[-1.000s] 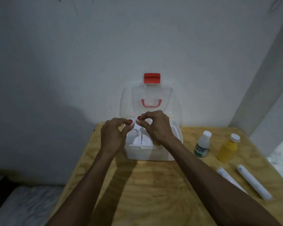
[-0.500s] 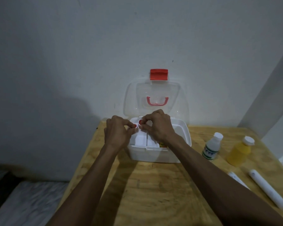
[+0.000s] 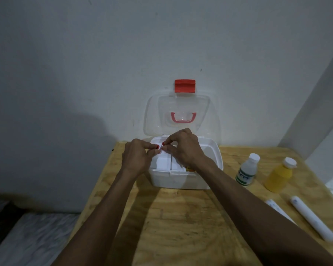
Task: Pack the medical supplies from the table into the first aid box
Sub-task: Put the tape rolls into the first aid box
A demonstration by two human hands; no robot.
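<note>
The white first aid box (image 3: 181, 179) stands open at the back of the wooden table (image 3: 181, 223), its clear lid (image 3: 181, 104) with a red latch leaning on the wall. My left hand (image 3: 136, 158) and my right hand (image 3: 185, 148) meet over the box's left half. Their fingertips pinch a small white part of the white inner tray (image 3: 162, 162). Something orange (image 3: 189, 169) shows inside the box under my right wrist. To the right stand a clear bottle with a green label (image 3: 247, 169) and a yellow bottle (image 3: 280, 175).
Two white tubes lie at the table's right: a long one (image 3: 311, 217) and another (image 3: 277, 208) partly hidden by my right forearm. The wall is right behind the box. The table's left edge drops to a pale floor (image 3: 37, 237).
Both hands stay pinched together over the box's left half. They and the white tray look slightly lower in the box than a second ago. My view has shifted a little.
</note>
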